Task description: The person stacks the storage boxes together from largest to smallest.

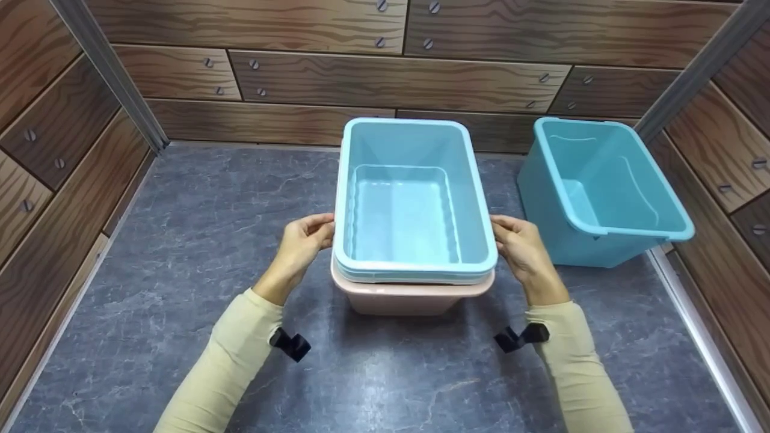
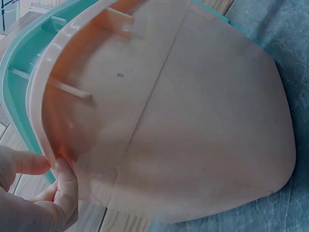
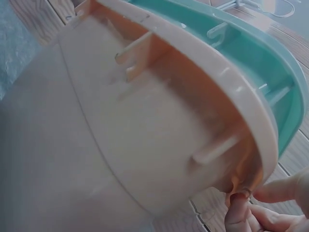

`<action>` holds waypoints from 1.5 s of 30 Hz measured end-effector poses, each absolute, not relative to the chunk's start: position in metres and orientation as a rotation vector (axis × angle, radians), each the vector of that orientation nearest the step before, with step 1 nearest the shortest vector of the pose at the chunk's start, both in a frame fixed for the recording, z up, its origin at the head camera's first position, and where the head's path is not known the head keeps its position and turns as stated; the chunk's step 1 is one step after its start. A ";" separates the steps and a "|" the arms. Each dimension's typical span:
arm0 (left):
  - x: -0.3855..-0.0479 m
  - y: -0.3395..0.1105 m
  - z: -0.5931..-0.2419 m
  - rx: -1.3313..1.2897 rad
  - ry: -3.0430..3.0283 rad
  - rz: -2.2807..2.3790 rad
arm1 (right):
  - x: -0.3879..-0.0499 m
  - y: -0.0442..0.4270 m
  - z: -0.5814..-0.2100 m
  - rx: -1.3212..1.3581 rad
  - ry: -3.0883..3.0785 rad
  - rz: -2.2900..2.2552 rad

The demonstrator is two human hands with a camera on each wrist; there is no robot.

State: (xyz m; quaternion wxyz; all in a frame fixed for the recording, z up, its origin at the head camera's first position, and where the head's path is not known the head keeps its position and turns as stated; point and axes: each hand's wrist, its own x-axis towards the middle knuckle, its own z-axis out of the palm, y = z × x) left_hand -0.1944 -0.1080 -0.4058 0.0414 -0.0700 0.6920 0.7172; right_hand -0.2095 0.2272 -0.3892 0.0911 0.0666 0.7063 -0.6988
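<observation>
The pink bin (image 1: 403, 300) stands near the middle of the bench (image 1: 198, 240), with the pale blue bin (image 1: 409, 267) nested in its top; more than one blue edge shows at the near end, so there may be several blue layers. The left hand (image 1: 302, 243) pinches the pink rim at the left side, thumb against the outside and fingers curled up under the lip. The right hand (image 1: 522, 246) does the same at the right side, roughly opposite.

To handle the stack well, the two hands should bear equally, since a pull from one side alone would probably tip the blue layers. The hold is on fingertips only (the wrist views show the folded lip and its small ribs, which look like handy stops), so a deeper hook under the lip would likely be safer. Both grips belong on the pink rim; a thumb that strays up to the blue one could pry the layers apart. Any motion is best slow and level. The teal bin (image 1: 541, 198) stands just beyond the right hand, so the right elbow and knuckles need some care there. Whether the pink base touches the bench, I cannot tell.
</observation>
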 end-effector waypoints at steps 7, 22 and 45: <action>-0.184 -0.116 -0.403 -0.203 2.203 2.210 | -0.207 0.237 -0.391 0.253 2.038 -2.156; -0.162 -0.121 -0.381 -0.007 2.399 2.399 | -0.205 0.263 -0.394 0.334 2.241 -2.422; -0.141 -0.080 -0.359 0.409 2.397 2.327 | -0.197 0.294 -0.393 0.442 2.663 -2.461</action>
